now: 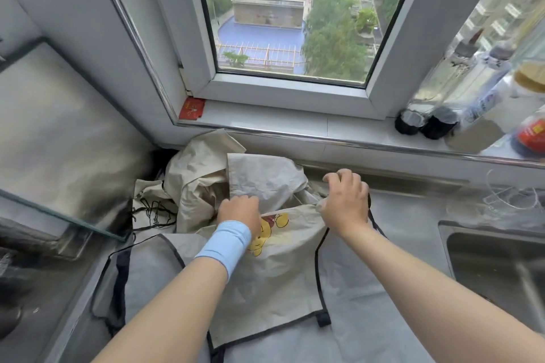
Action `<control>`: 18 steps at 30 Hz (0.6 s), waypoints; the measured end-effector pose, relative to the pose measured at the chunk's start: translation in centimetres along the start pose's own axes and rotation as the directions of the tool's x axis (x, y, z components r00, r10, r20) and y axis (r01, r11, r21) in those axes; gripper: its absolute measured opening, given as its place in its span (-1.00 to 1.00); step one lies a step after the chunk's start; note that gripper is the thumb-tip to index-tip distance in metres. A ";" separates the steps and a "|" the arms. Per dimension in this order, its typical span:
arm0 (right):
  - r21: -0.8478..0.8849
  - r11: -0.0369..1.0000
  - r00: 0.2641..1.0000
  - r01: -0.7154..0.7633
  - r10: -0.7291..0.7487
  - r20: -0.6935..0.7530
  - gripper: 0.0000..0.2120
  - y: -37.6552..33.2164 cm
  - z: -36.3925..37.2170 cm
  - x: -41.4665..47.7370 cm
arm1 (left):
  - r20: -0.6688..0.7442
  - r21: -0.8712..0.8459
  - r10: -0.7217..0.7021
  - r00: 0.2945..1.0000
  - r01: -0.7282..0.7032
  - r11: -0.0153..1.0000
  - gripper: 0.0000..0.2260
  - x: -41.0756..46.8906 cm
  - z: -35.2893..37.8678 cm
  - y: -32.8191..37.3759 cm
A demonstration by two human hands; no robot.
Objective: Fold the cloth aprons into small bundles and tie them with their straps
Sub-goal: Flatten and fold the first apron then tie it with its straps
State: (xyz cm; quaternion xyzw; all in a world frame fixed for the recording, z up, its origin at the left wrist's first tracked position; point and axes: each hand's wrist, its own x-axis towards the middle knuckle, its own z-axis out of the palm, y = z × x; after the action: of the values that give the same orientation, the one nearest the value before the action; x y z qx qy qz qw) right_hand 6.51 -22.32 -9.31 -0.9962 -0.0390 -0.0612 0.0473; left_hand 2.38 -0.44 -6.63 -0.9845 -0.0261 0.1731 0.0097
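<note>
A beige apron (283,280) with black trim and a yellow cartoon bear print lies on the grey counter in front of me. My left hand (240,211), with a blue wristband, grips its top edge on the left. My right hand (345,199) grips the top edge on the right, where a black strap (376,222) runs down. Behind it sits a crumpled heap of other beige aprons (206,183) against the wall under the window sill.
A glass-edged stove top (59,138) lies at the left. A steel sink (498,268) sits at the right. Bottles (460,103) and dark jars (424,122) stand on the window sill, with a red card (191,109) at its left end.
</note>
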 end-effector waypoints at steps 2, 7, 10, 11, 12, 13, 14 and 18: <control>-0.136 0.970 0.961 0.201 -0.169 0.217 -0.54 1.0 0.0 1.2 | -0.020 -0.137 0.044 0.999 -0.046 0.990 -0.78 0.5 -0.5 2.1; -0.121 0.942 0.847 0.312 -0.218 0.486 -0.69 2.5 0.1 2.4 | 0.060 -0.350 0.135 0.989 -0.106 0.931 -0.67 2.2 1.1 4.0; 0.242 0.958 0.920 0.156 -0.229 0.317 -0.72 3.5 -0.6 2.4 | 0.141 -0.304 0.151 0.978 -0.102 0.947 -0.68 2.2 1.5 3.7; 0.307 0.943 0.941 0.128 -0.213 0.262 -0.74 4.1 -0.9 2.5 | 0.167 -0.305 0.153 0.974 -0.097 0.947 -0.73 2.2 1.5 3.4; 0.336 0.936 0.955 0.105 -0.190 0.230 -0.76 4.6 -1.1 2.5 | 0.188 -0.331 0.148 0.971 -0.079 0.940 -0.81 2.2 1.5 3.0; 0.336 0.938 0.968 0.086 -0.159 0.195 -0.77 5.2 -1.4 2.5 | 0.194 -0.370 0.143 0.971 -0.063 0.927 -0.87 2.3 1.5 2.6; 0.319 0.945 0.979 0.067 -0.125 0.162 -0.76 5.5 -1.7 2.5 | 0.189 -0.396 0.132 0.973 -0.047 0.917 -0.85 2.3 1.3 2.1; 0.058 0.991 0.975 0.117 -0.126 0.183 -0.73 4.9 -2.6 3.2 | 0.196 -0.374 0.102 0.975 -0.022 0.927 -0.71 2.2 0.4 1.5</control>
State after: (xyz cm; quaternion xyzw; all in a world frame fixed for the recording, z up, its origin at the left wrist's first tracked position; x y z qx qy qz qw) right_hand 9.79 -27.17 -6.81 -0.9920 -0.1056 0.0305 0.0627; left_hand 4.36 -1.79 -7.81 -0.9450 -0.0275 0.2691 -0.1838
